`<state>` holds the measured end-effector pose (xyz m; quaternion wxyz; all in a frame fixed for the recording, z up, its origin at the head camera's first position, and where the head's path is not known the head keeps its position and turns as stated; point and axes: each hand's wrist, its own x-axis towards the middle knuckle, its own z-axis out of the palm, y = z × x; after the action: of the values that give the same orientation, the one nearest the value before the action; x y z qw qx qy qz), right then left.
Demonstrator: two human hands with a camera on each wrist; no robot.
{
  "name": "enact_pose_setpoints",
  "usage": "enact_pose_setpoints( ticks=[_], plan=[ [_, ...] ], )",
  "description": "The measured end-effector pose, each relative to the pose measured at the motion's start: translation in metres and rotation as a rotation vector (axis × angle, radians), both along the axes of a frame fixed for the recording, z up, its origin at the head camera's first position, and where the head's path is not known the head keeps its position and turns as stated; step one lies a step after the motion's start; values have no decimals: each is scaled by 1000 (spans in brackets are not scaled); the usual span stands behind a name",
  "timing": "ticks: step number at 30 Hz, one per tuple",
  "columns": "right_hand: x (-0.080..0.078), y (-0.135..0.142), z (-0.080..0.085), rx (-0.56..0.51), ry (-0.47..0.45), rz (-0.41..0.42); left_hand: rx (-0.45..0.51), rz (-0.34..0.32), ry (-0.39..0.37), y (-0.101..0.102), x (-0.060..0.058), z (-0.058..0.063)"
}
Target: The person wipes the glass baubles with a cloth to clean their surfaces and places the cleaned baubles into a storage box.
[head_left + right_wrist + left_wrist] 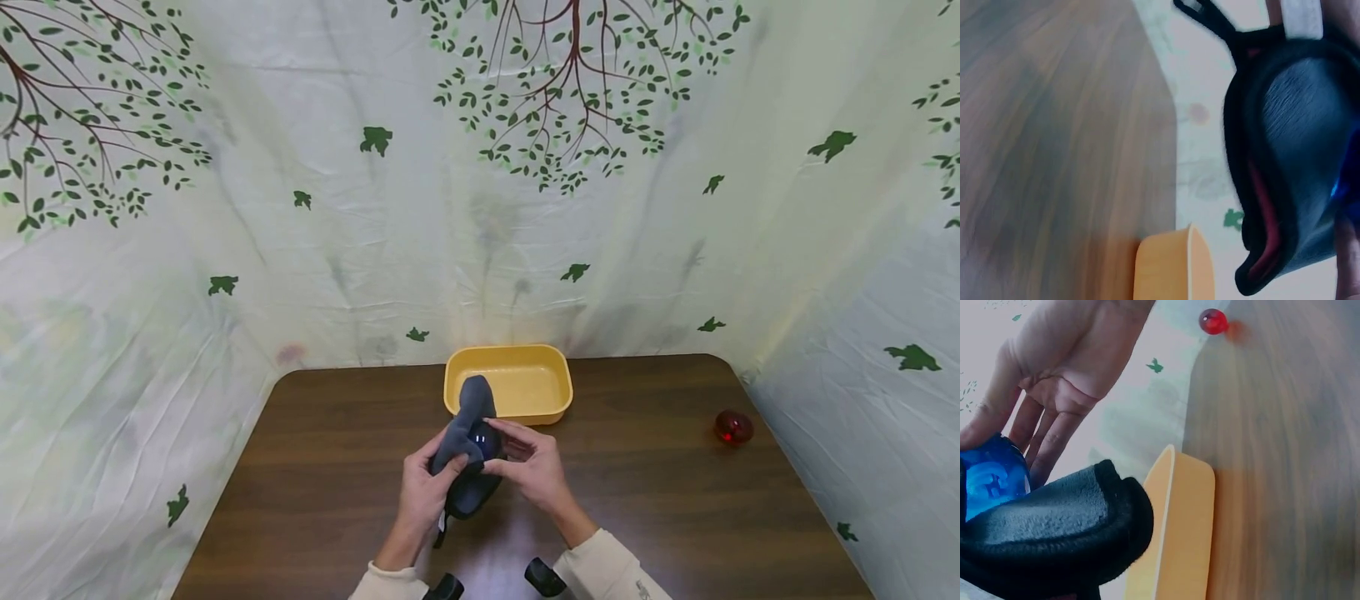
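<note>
A dark blue-grey padded cloth piece [474, 402], like a small oven mitt, is bent open above the table. My left hand [423, 492] grips its left side. A clear blue ball [486, 440] sits against the cloth, and my right hand [536, 467] holds it between thumb and fingers. In the left wrist view, the ball [997, 478] shows partly behind the mitt's dark edge [1054, 525]. The right wrist view shows the mitt [1297, 112] with a hanging loop, a white label and a pinkish inside. Part of the ball is hidden there.
Just beyond the hands, a yellow rectangular tub [555, 392] stands at the table's back edge. A clear red ball [733, 427] lies toward the right edge of the brown wooden table [337, 450]. A leaf-printed curtain [480, 250] hangs behind.
</note>
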<state>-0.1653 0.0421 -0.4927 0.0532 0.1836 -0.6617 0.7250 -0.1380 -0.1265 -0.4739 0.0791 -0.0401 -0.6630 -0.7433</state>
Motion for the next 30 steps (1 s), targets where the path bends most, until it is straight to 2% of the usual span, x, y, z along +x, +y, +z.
enact_pose_setpoints(
  ticks=[3, 9, 13, 16, 20, 24, 27, 30],
  plan=[
    [2, -1, 4, 0, -117, -19, -63, -25, 69, -2, 0, 0],
    [3, -4, 11, -57, -247, 4, -162, -44, 214, -6, -2, -3],
    [5, -6, 17, -124, -350, 16, -175, -56, 225, -7, -2, -4],
    [6, -7, 18, -132, -372, -14, -177, -46, 204, -6, -2, -4],
    [6, -9, 15, -126, -324, -47, -131, -20, 139, -2, -2, -4],
    [6, -7, 10, -106, -214, -50, -29, -1, 52, 1, 0, -4],
    [5, -2, 6, -90, -121, 17, 36, 30, 1, 3, 2, -2],
    [2, 3, 3, -92, -28, 131, 83, 54, -35, 4, 4, -1]
  ],
)
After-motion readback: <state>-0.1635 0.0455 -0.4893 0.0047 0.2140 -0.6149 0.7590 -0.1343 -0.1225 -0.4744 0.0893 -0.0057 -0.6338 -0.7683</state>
